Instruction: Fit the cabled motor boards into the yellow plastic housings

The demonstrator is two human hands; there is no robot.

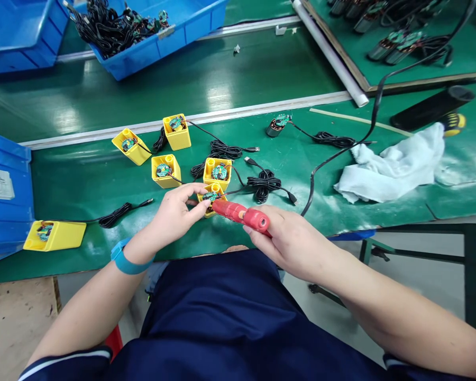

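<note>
My right hand (289,241) grips a red hot glue gun (238,214), its nozzle pointing left toward a small green circuit board (210,197). That board sits in a yellow plastic holder (207,212), partly hidden by my hands. The curled fingers of my left hand (176,214) are against the holder's edge, and I cannot tell if they grip it. Just beyond stand several more yellow holders, such as one (217,173) with a board and black cable.
A green mat (83,185) covers the bench, with coiled black cables (264,185) and a wired motor (277,126) on it. A white cloth (392,164) lies to the right. Blue bins (154,37) sit at the back and left, and a tray of motors (400,45) at the back right.
</note>
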